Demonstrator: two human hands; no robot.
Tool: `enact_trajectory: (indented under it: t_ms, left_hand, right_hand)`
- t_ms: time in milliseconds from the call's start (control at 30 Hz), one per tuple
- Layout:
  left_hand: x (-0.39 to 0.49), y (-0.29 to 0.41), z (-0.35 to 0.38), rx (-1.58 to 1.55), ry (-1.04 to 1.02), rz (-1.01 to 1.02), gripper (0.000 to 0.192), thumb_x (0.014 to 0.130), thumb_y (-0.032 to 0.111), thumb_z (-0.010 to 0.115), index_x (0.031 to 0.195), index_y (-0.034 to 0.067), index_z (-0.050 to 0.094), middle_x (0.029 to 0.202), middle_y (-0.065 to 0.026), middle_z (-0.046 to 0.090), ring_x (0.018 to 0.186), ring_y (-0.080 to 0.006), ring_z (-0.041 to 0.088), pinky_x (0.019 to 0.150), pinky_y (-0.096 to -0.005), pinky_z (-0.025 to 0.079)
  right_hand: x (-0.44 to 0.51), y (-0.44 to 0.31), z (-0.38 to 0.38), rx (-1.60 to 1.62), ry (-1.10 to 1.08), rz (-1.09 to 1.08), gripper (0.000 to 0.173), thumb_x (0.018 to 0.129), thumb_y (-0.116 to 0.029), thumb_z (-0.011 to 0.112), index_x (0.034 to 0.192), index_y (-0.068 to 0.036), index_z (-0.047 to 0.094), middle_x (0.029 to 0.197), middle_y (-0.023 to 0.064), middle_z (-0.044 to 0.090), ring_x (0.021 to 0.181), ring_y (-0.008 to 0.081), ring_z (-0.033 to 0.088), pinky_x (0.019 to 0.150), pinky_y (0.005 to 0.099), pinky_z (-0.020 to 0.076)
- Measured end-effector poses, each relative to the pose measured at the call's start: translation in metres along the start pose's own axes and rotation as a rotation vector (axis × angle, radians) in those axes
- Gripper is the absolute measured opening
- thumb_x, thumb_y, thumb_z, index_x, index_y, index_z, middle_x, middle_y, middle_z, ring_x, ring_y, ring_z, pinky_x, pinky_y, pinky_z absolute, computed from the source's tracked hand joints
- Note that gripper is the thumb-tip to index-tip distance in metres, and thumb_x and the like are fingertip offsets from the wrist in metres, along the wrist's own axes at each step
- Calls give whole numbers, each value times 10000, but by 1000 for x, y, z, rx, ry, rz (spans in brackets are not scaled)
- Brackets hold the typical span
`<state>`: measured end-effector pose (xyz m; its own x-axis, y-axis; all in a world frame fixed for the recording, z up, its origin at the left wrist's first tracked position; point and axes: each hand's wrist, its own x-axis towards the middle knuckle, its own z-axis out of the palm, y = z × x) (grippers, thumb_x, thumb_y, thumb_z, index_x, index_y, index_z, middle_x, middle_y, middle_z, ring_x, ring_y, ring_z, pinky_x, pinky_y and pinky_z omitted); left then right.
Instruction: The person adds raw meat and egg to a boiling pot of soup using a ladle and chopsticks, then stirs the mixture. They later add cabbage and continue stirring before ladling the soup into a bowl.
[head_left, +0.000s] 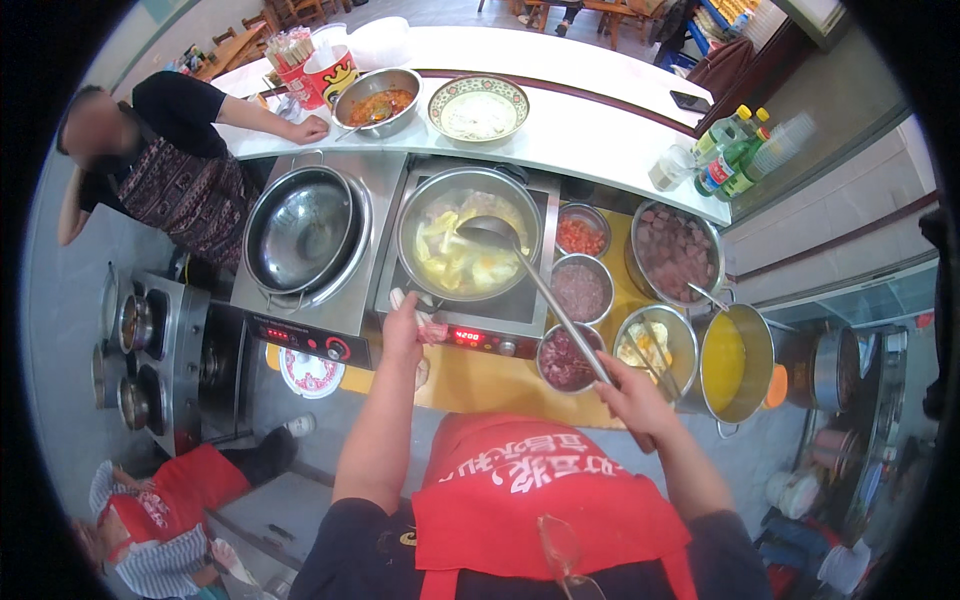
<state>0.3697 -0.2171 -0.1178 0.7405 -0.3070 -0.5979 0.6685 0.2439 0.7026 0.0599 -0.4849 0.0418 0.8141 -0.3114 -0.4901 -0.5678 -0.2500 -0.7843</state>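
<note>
A steaming metal pot (541, 232) stands on an induction cooker (390, 259), with pale yellow-green leafy vegetables in broth. My right hand (630, 394) grips the long handle of a metal ladle (555, 300), whose bowl rests in the pot over the food. At the pot's near left side, my left hand (403, 330) is closed on a folded cloth (430, 328), by the pot's handle. Right of the cooker sit metal bowls of chopped red pieces (581, 231), minced meat (579, 289) and dark sliced meat (564, 358), and a bowl (651, 341) with pale and yellow food and tongs.
Left are nested empty pans (300, 229) on a second cooker. Right are a pot of dark cubes (671, 251) and a pot of yellow liquid (724, 364). The counter (570, 127) holds a sauce bowl (379, 105), a patterned bowl (478, 109) and bottles (731, 161). Two people are at the left.
</note>
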Motion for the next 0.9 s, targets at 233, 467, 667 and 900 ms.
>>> enact_trajectory:
  t_ms: [233,467,667,900]
  left_hand:
    - [-43,-43,-23,12,95,-103,461,1069,365,602,1246,-51,511,867,-165,659,609,-349,725,407,-368,512]
    - [-91,-134,-123,-113,159,-292,390,1074,402,593,1217,41,550,944,-124,648,649,-287,663,577,-456,605]
    - [-120,-153,-186,97,379,-286,355,1033,352,637,1141,19,576,903,-118,626,729,-274,667,566,-511,594]
    - [-181,-161,-229,384,517,-284,398,1007,367,642,1103,-20,641,883,-130,673,700,-279,678,605,-460,571]
  right_hand:
    - [3,0,-18,-93,-56,-17,589,991,-193,685,1528,-48,490,977,197,739,708,271,722,674,388,567]
    - [20,6,-18,-177,-3,-115,587,981,-210,688,1511,-44,497,1125,255,727,1028,427,721,876,454,562]
    - [64,-5,4,-177,14,-264,566,977,-221,678,1477,-18,508,1122,280,713,1039,463,695,899,484,543]
    - [50,5,-10,-184,-78,-375,561,970,-223,680,1471,-26,523,1161,279,710,1069,463,693,924,495,546]
